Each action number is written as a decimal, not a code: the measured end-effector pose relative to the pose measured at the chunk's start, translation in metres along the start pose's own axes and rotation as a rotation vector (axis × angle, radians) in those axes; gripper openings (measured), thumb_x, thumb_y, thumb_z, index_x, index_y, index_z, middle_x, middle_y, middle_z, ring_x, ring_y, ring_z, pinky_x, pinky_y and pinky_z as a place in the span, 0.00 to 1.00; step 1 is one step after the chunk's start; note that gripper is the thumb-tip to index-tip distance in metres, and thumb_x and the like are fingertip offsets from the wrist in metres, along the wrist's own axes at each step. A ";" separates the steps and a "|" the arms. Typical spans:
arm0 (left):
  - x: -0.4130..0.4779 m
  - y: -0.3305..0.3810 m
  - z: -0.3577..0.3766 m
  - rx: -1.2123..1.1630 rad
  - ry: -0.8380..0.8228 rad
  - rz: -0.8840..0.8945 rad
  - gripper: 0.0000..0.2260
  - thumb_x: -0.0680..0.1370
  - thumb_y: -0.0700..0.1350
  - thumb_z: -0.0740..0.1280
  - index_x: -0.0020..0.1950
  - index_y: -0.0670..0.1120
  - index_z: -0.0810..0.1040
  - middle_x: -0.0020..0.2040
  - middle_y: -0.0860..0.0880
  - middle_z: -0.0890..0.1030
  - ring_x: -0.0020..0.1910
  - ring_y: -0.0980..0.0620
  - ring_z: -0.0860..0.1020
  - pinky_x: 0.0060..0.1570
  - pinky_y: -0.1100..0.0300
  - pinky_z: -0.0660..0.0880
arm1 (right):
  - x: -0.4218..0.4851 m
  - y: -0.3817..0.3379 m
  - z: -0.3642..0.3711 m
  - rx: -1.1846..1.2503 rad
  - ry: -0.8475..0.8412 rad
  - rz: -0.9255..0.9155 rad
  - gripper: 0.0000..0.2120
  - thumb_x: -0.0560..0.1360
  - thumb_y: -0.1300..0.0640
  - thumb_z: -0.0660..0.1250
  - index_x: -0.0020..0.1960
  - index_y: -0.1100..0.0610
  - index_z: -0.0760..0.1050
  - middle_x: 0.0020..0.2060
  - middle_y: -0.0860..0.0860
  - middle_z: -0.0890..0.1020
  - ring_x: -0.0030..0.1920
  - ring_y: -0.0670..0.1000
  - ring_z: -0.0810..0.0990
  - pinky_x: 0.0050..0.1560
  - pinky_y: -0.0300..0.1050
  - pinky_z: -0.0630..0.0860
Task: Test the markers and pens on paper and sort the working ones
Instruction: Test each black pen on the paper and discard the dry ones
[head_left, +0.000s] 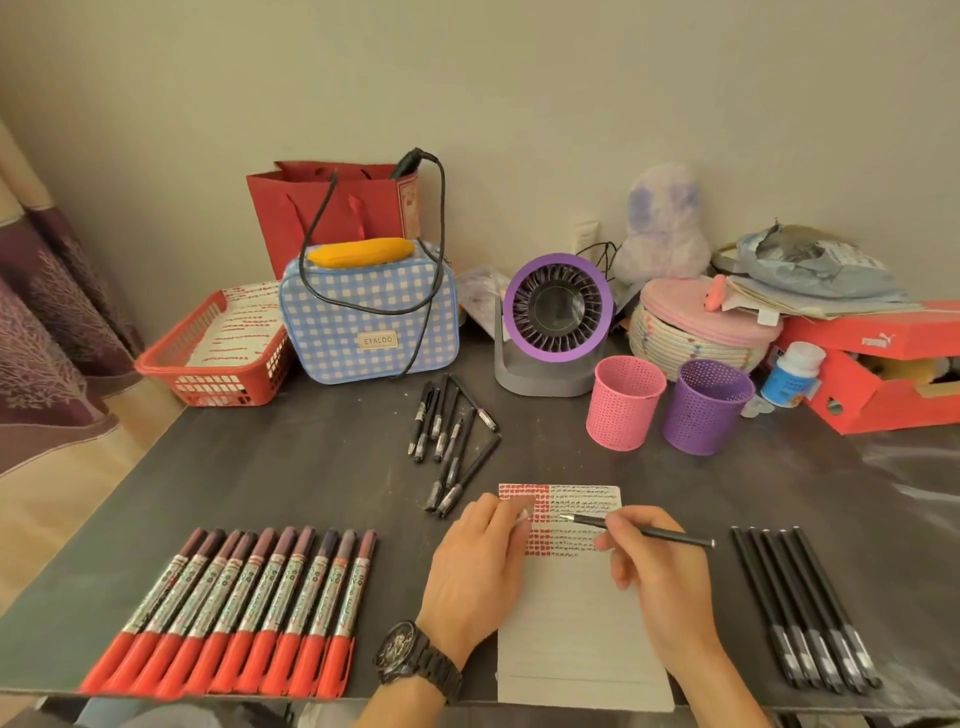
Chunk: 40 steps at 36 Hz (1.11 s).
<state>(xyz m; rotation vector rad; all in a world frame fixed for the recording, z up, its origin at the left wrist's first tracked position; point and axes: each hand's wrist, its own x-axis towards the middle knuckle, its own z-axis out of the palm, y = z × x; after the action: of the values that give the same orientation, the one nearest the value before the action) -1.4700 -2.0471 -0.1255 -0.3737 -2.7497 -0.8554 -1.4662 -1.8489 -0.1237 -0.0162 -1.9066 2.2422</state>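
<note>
- A red plastic lattice basket sits at the far left of the dark grey table; it holds white sheets marked with rows of red strokes.
- A row of red-barrelled markers with dark caps lies side by side, touching, near the table's front edge, with their red ends toward the person.
- A loose heap of black capped pens lies mid-table, just beyond the paper's far left corner.
- The left hand, with a dark watch at the wrist, rests flat with straight fingers on the left edge of the white lined paper sheet.
- The sheet's upper part carries red and dark test marks, and its near end overhangs the front edge.
- The thin black pen has its tip touching the marked area, with the barrel slanting out to the right.
- The right hand pinches that pen between thumb and curled fingers.
- A pink mesh cup and a purple mesh cup stand upright just beside each other, beyond the paper.
- A row of black pens lies parallel at the right, well apart from the sheet, with bare tabletop between them.
</note>
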 end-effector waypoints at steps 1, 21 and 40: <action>0.000 -0.002 0.001 0.002 -0.003 -0.003 0.14 0.86 0.53 0.55 0.67 0.53 0.74 0.51 0.57 0.73 0.48 0.56 0.72 0.47 0.56 0.74 | 0.000 0.000 0.000 -0.002 -0.001 -0.009 0.09 0.79 0.64 0.69 0.44 0.54 0.82 0.35 0.60 0.84 0.27 0.50 0.73 0.27 0.39 0.71; -0.002 -0.010 0.005 -0.023 0.091 -0.035 0.10 0.80 0.55 0.63 0.61 0.61 0.77 0.52 0.65 0.75 0.49 0.62 0.74 0.44 0.73 0.67 | 0.000 -0.003 0.001 0.088 -0.001 0.034 0.03 0.72 0.56 0.70 0.42 0.55 0.81 0.36 0.62 0.84 0.27 0.52 0.73 0.27 0.40 0.70; -0.004 -0.001 -0.001 0.001 0.121 0.069 0.09 0.79 0.47 0.71 0.58 0.56 0.82 0.54 0.59 0.80 0.51 0.58 0.76 0.40 0.57 0.79 | -0.005 -0.010 0.004 -0.104 -0.105 0.004 0.05 0.75 0.60 0.71 0.43 0.52 0.84 0.37 0.57 0.86 0.29 0.48 0.76 0.30 0.39 0.73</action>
<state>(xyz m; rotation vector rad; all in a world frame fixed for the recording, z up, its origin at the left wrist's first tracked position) -1.4661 -2.0496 -0.1264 -0.4009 -2.6106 -0.8306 -1.4602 -1.8517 -0.1144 0.0835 -2.0773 2.1843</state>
